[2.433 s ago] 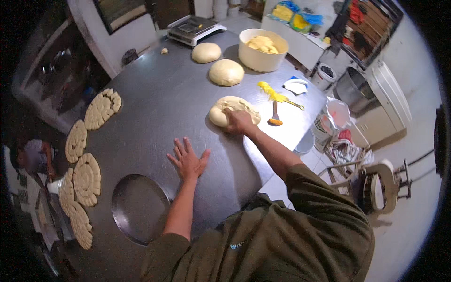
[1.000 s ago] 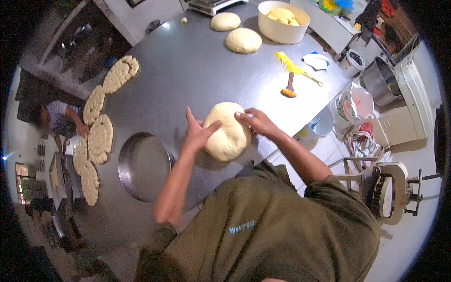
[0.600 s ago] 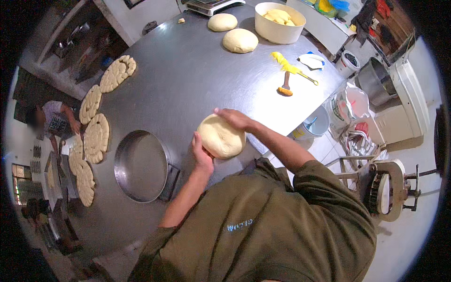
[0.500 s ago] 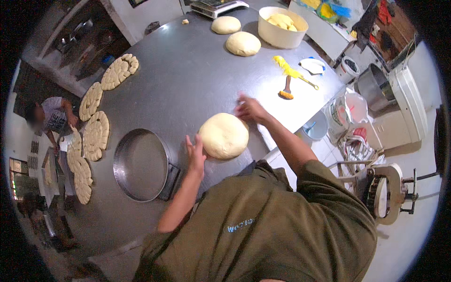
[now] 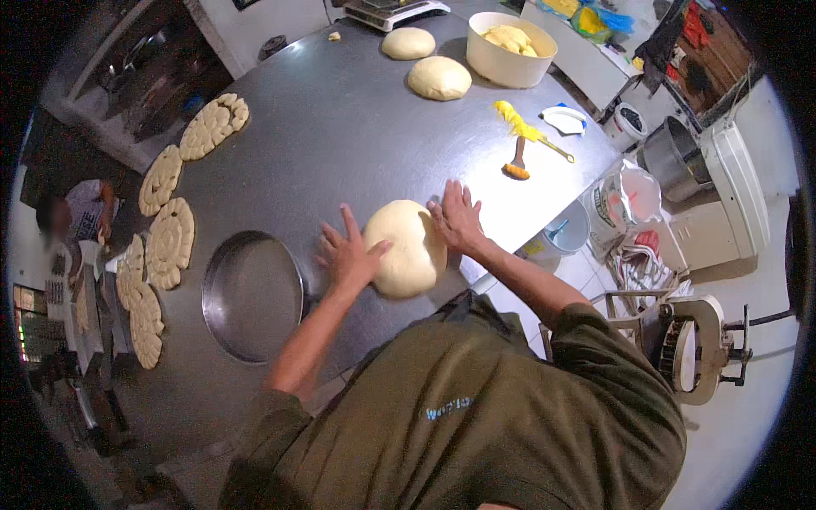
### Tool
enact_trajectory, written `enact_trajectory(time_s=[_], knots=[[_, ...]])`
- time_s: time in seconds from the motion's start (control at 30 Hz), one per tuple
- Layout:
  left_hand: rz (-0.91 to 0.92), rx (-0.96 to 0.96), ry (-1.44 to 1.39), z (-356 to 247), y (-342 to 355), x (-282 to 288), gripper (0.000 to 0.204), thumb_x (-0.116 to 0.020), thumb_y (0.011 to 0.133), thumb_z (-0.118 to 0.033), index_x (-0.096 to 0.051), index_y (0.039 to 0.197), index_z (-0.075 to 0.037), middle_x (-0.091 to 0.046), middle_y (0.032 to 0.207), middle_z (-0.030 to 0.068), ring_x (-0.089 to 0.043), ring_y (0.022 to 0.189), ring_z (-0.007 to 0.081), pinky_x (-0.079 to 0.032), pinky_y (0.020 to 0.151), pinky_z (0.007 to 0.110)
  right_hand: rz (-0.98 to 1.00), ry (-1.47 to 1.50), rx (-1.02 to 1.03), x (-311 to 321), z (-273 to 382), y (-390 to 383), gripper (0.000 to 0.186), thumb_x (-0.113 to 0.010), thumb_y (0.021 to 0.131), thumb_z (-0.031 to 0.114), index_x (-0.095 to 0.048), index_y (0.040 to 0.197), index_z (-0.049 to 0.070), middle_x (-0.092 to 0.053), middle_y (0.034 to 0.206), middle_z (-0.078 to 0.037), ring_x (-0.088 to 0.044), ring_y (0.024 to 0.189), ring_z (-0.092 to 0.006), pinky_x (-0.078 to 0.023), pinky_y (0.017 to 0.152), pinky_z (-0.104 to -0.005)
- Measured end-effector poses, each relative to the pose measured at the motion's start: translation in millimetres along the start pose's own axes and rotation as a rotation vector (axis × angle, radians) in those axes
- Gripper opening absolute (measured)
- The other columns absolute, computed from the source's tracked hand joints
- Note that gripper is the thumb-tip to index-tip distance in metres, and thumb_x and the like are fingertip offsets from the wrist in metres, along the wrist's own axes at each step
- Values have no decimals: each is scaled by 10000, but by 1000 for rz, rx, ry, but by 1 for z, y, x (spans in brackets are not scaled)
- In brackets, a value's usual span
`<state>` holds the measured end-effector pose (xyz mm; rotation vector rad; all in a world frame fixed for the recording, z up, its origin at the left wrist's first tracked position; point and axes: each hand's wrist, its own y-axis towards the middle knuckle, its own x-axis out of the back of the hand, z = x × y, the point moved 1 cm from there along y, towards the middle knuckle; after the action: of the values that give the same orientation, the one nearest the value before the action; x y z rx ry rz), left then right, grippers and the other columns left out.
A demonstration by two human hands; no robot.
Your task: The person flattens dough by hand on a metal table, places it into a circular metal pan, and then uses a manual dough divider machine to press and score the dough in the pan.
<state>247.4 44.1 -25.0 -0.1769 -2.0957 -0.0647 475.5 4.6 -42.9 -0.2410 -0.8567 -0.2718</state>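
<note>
A large, smooth ball of pale dough (image 5: 406,252) sits on the metal table near its front edge, between my two hands. On its left side is my left hand (image 5: 348,257), fingers spread wide and the thumb against the dough. At the upper right of the ball, my right hand (image 5: 461,223) has its fingers stretched out, their tips at the dough's side. To the left of my left hand lies a round metal pan (image 5: 255,297), with no dough in it.
Several flat dough rounds made of small pieces (image 5: 170,242) lie along the left edge. Two dough balls (image 5: 439,78) and a white tub (image 5: 510,68) stand at the back. A brush (image 5: 516,161) and a yellow-handled tool (image 5: 544,143) lie right. A co-worker (image 5: 85,212) stands left.
My right hand has come down from behind the dough to its right side, fingers now extended. My left hand has spread its fingers and reached farther up along the ball.
</note>
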Motion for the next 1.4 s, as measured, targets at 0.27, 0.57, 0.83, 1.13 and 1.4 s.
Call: enact_trajectory(time_s=[0.27, 0.57, 0.83, 1.13, 1.4], knots=[[200, -596, 248, -47, 32, -23, 1180, -722, 836, -552, -105, 1612, 88, -88, 1675, 349, -212, 1530, 497, -106, 1261, 614, 22, -431, 655, -75, 33, 0, 848, -527, 969, 362, -189, 1613, -75, -154, 1686, -317, -109, 1584, -461, -114, 1285, -561], [169, -616, 362, -27, 60, -65, 1233, -745, 783, -573, -92, 1629, 43, -94, 1673, 345, -164, 1557, 481, -51, 1274, 602, 97, -484, 716, -74, 9, 34, 1005, -621, 864, 527, -240, 1628, -3, -149, 1711, -258, -123, 1587, -431, -49, 1296, -561], [424, -543, 384, -22, 108, -78, 1386, -731, 725, -758, -78, 1621, 74, -117, 1681, 331, -194, 1539, 490, -80, 1261, 611, 422, -162, 765, -66, 10, 79, 1020, -597, 881, 560, -210, 1633, -10, -77, 1714, -279, -26, 1599, -432, -36, 1290, -574], [185, -691, 418, -22, 115, -68, 1284, -311, 840, -945, -8, 1654, 1, -53, 1732, 234, -123, 1591, 417, 28, 1248, 656, 161, -475, 612, -24, 18, 83, 1047, -536, 904, 680, -205, 1636, 9, -144, 1714, -246, -139, 1585, -443, -93, 1220, -726], [146, -664, -188, -18, 2, -70, 1281, -198, 838, -961, 122, 1637, -11, 10, 1711, 293, -13, 1585, 473, 114, 1215, 670, -231, -495, 336, -83, 18, -25, 842, -389, 1024, 532, -147, 1652, 26, -73, 1693, -335, -1, 1581, -499, -12, 1203, -738]])
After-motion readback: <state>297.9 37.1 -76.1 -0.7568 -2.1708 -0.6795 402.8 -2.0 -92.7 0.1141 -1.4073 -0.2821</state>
